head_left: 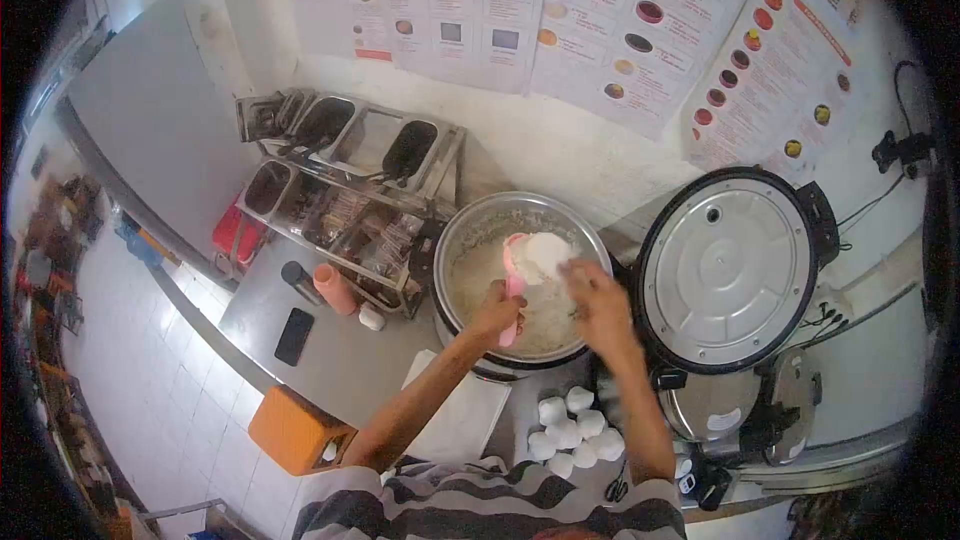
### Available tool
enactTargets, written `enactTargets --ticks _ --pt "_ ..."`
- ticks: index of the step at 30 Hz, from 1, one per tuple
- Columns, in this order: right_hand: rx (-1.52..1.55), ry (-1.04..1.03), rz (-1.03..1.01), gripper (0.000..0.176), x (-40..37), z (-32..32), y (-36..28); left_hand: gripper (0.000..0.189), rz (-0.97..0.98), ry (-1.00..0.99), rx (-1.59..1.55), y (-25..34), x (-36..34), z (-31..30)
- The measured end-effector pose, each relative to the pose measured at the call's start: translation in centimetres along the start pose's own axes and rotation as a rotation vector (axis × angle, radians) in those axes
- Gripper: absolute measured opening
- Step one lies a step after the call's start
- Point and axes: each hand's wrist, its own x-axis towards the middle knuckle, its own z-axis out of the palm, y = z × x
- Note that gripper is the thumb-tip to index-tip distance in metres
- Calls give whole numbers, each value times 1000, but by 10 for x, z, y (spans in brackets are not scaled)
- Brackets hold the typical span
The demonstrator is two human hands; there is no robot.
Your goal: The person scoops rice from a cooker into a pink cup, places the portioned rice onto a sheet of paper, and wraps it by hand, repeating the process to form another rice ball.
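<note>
A large steel pot (470, 230) of cooked white rice stands in front of me. My left hand (497, 312) grips the handle of a pink rice scoop (517, 280), which is heaped with a mound of rice (545, 252) over the pot. My right hand (597, 300) reaches over the pot's right side, its fingers pressing against the rice mound on the scoop. Several shaped white rice balls (570, 427) lie on the counter just below the pot, between my forearms.
A big rice cooker with its lid (725, 270) open stands to the right. A rack of steel condiment trays (340, 165) sits at the left, with an orange bottle (335, 290), a black phone (294, 336) and an orange box (298, 430) nearby. Menu posters (600, 10) cover the wall.
</note>
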Motion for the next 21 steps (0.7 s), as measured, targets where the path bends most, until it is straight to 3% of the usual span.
enactTargets --ticks 1,2,8,10,15,18,21 --pt "-154 47 -90 68 -8 10 -7 33 23 -1 3 -4 3 0" --pt "-219 -33 -62 71 -16 21 -10 33 44 -4 9 -8 6 0" --pt "-335 82 -11 68 -32 41 23 50 37 28 -58 -11 -4 0" --pt "-416 62 25 70 -25 33 33 48 59 10 -44 -2 -19 3" --pt "-220 171 121 73 -12 23 17 47 33 -6 -1 -4 -18 6" --pt "-250 158 75 75 -19 44 -5 48 95 -23 -21 -7 -20 6" --pt "-67 106 154 74 -19 48 -8 47 158 2 17 -10 -19 2"
